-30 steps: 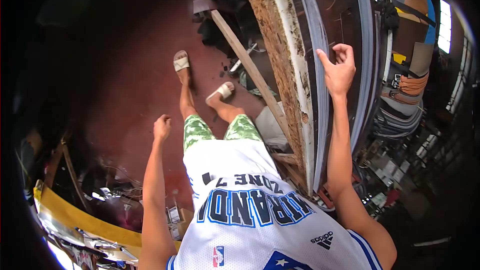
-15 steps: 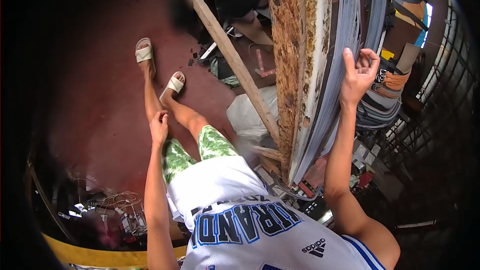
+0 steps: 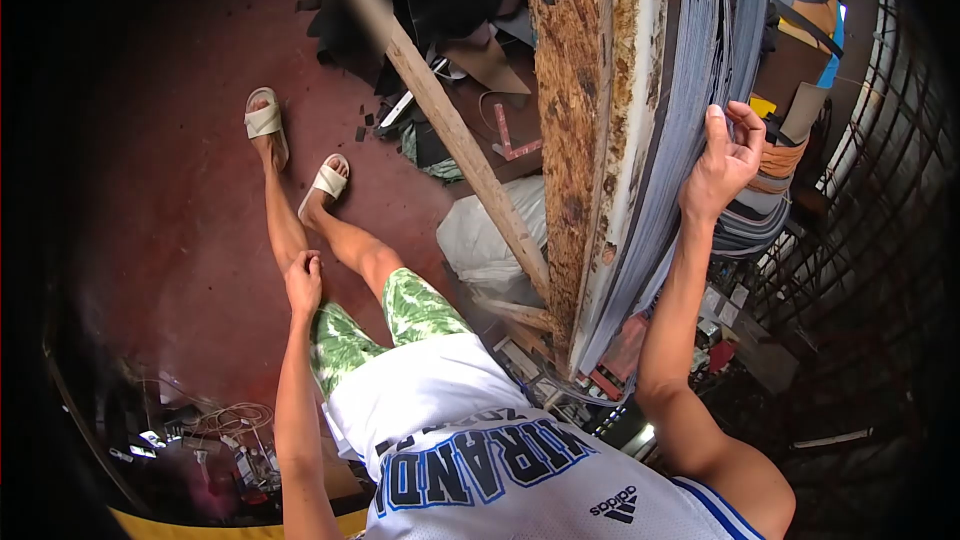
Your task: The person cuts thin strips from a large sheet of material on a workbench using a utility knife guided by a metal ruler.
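Observation:
My right hand [image 3: 724, 162] is over a stack of thin grey sheets [image 3: 690, 50], right at its edge. Its thumb points up, apart from the bent fingers, and nothing shows between them. A shorter grey bundle [image 3: 749, 25] lies just beyond the fingertips. Beside the stack runs a worn wooden board [image 3: 567, 120] with a rough, pale edge. My left hand [image 3: 304, 283] hangs at my left side, in front of my lower leg, its fingers curled in with nothing visible in them.
A wooden beam [image 3: 465, 145] slants toward the board, with a white sack [image 3: 495, 235] behind it. Dark scraps [image 3: 430, 0] and a red square ruler [image 3: 515, 137] lie on the far side. Rolled straps [image 3: 780, 165] are at right, near a metal grille [image 3: 850, 200]. Cables [image 3: 235, 420] clutter the lower left.
The view has shifted slightly. My right hand has moved a little to the right along the sheets, its thumb and fingers still apart. My left hand has dropped slightly and curled more.

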`<state>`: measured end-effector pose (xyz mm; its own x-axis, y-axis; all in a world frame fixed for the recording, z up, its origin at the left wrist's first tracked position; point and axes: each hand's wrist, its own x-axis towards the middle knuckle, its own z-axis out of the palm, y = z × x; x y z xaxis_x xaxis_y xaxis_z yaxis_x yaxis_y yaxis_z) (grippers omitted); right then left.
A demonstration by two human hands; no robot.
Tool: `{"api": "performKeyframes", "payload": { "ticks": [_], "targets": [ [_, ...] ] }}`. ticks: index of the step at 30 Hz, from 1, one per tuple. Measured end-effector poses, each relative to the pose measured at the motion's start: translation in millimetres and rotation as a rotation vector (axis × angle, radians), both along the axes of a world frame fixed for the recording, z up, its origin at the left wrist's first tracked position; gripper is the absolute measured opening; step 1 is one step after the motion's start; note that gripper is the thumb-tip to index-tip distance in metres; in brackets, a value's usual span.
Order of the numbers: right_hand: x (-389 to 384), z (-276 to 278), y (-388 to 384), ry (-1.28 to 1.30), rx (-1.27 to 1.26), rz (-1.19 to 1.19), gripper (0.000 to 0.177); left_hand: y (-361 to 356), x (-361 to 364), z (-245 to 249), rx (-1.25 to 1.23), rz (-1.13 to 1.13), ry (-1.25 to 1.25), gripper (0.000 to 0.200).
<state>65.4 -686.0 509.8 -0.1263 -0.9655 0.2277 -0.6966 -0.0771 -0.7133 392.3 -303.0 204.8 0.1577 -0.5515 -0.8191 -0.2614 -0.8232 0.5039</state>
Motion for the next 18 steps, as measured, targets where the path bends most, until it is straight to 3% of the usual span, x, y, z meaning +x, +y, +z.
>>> {"api": "performKeyframes", "payload": {
  "ticks": [9,17,18],
  "targets": [
    [-4.0,-1.8,0.3,-0.085,0.006,-0.016,0.023,-8.4,1.7,-0.7,0.002,-0.050,-0.021,0.020],
    [0.1,-2.0,-0.2,-0.210,0.051,-0.033,0.023,-57.5,5.1,14.0,-0.035,-0.026,0.054,0.019],
    [2.8,-2.8,-0.4,-0.212,0.057,-0.040,0.023,-66.9,5.7,16.0,-0.126,-0.066,0.041,0.021]
  ]
}}
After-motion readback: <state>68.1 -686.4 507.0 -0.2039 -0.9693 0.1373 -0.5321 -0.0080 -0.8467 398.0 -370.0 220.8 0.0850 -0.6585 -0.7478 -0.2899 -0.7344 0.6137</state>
